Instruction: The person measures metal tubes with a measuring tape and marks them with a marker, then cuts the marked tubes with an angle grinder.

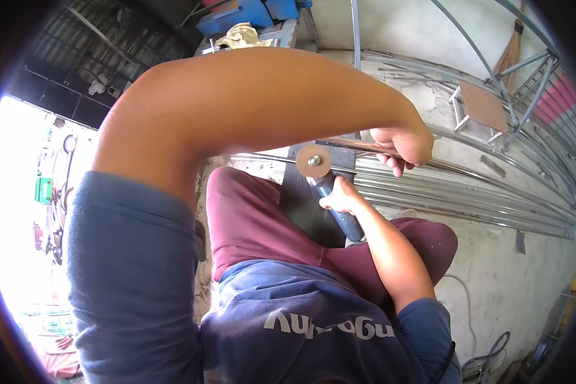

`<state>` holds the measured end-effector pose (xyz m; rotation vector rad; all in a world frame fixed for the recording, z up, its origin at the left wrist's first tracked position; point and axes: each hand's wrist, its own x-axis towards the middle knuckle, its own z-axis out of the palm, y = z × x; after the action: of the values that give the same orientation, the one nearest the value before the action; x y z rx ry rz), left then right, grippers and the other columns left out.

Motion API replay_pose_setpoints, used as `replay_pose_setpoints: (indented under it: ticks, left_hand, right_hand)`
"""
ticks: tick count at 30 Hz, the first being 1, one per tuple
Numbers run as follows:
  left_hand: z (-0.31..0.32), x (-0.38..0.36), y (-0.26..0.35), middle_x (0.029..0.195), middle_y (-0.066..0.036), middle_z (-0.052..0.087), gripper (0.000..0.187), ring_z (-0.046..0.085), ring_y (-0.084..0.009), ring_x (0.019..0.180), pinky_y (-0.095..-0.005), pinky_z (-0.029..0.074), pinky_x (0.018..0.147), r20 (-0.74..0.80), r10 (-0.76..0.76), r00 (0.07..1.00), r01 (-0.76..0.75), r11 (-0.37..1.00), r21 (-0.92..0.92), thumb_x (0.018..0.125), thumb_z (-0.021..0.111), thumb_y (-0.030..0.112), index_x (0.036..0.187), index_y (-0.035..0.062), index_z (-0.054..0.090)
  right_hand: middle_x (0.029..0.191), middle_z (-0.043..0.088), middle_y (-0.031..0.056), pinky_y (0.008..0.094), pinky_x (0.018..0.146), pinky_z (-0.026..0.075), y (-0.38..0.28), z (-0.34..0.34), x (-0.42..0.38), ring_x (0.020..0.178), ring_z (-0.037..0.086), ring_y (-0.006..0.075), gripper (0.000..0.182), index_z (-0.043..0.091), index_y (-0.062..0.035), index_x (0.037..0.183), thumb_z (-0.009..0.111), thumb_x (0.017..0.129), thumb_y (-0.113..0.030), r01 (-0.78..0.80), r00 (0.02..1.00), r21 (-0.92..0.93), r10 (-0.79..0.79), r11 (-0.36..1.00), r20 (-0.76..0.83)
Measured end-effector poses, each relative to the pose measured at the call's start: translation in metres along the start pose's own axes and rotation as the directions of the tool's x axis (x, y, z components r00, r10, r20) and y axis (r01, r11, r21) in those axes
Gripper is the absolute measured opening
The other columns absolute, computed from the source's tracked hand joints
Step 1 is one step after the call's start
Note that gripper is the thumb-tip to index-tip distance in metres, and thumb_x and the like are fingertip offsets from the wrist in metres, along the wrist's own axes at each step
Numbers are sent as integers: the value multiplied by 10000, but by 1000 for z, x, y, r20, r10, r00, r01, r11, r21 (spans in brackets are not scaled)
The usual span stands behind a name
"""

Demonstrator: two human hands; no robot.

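Observation:
An angle grinder (339,208) with a thin brown cutting disc (313,160) is in my right hand (343,194), whose fingers wrap round its dark blue body. The disc faces up, close to the near side of a shiny metal tube (345,144). My left arm crosses in front of me to the right, and my left hand (404,146) closes round that tube, its fingertips showing below it. A dark board (291,198) lies between my knees under the grinder.
Several long metal tubes (467,200) lie on the floor to the right. Beyond them stand a small brown-topped stool (483,105), a metal frame (531,96) and a broom (511,51). A workbench (288,35) with a cloth (243,36) is at the back.

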<state>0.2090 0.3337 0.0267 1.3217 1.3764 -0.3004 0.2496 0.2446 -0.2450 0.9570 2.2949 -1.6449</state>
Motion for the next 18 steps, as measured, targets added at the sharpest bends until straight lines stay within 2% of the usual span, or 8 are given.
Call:
replay_pose_setpoints:
  ticks: [2,3,6,8,10,13,14,18]
  left_hand:
    - [-8,0,4,922,-69,709,218,653,-180,737,-373,483,646,22,-19,1000,20,999,-32,1121,505,288,1043,99,579]
    - [-11,-3,7,919,-74,715,233,646,-182,732,-374,483,650,33,-29,999,31,998,-47,1125,496,303,1045,99,576]
    - [-23,-12,19,918,-75,730,275,591,-177,718,-369,485,663,30,-29,999,29,1000,3,1135,468,341,1079,99,587]
    - [-27,-26,33,1064,-106,751,307,574,-185,729,-373,507,675,18,-47,999,46,998,45,1180,441,278,1243,54,641]
    - [-33,-25,36,1052,-92,743,310,574,-189,736,-377,508,677,41,-52,998,51,998,38,1183,439,282,1227,59,649]
    - [-31,-19,31,1026,-71,724,347,597,-190,758,-381,526,689,-6,-34,999,34,999,-30,1187,439,324,1185,58,661]
    - [-26,-15,26,1020,-69,719,357,603,-187,763,-378,530,691,-34,-25,999,22,996,-83,1187,439,334,1177,54,662]
    - [-23,1,15,1138,-138,771,370,596,-160,711,-364,521,631,15,-26,1000,28,986,-162,1178,439,326,1196,21,648]
  right_hand:
    - [642,701,104,371,603,558,4,1,-5,575,687,222,263,743,26,751,843,795,-214,62,998,434,-59,899,-21]
    - [875,765,144,353,694,576,3,-10,-10,745,734,229,281,746,60,988,784,849,-181,57,994,643,-104,764,36]
    - [1269,649,167,348,932,552,3,-23,-21,1117,648,193,696,499,93,1431,808,873,-186,161,986,714,-81,681,-144]
    - [1190,628,123,346,926,573,-6,-49,-51,1036,653,196,761,490,61,1455,881,833,-139,240,963,771,-245,590,-112]
    - [1179,613,108,371,827,619,-5,-58,-58,1027,729,241,793,451,-36,1529,848,842,-35,177,951,836,-308,520,-10]
    - [1161,611,121,430,735,645,-29,-59,-81,947,787,307,837,411,-108,1568,811,844,18,192,949,927,-303,322,-91]
    - [1150,622,137,463,698,668,-13,-58,-67,856,811,356,905,357,-150,1598,806,833,28,178,947,932,-311,317,-75]
    - [1108,667,149,411,611,632,-18,-57,-68,734,748,275,949,283,-80,1631,829,857,-22,172,970,831,-238,530,-49]
